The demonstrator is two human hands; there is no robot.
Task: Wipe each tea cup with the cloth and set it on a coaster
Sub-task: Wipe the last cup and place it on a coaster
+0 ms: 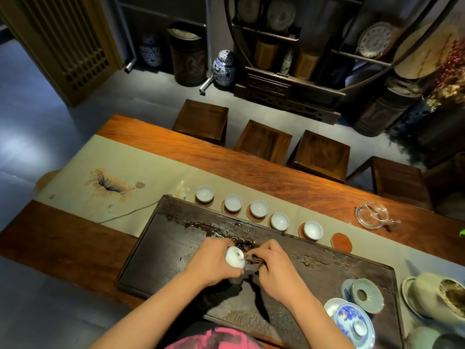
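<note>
Over the middle of the dark carved tea tray (pixel 156 253), the left hand (pixel 214 260) grips a white tea cup (pixel 235 256) tipped on its side — the right hand (pixel 273 264) pinches a dark cloth (pixel 254 260) against it. Along the tray's far edge five white cups (pixel 259 208) sit on coasters; one red coaster (pixel 341 242) — nearest the right end — is bare.

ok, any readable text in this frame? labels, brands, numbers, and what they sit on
None readable.
Blue-and-white jars by the far wall: painted pattern only, no characters legible.
Display plates on the shelf: decoration, too blurred to tell any writing.
Blue-and-white lidded bowl on the tea tray: floral motif, no text.
Table runner: lotus painting, no inscription visible.
Tea cup in the left hand: no mark visible.
</note>
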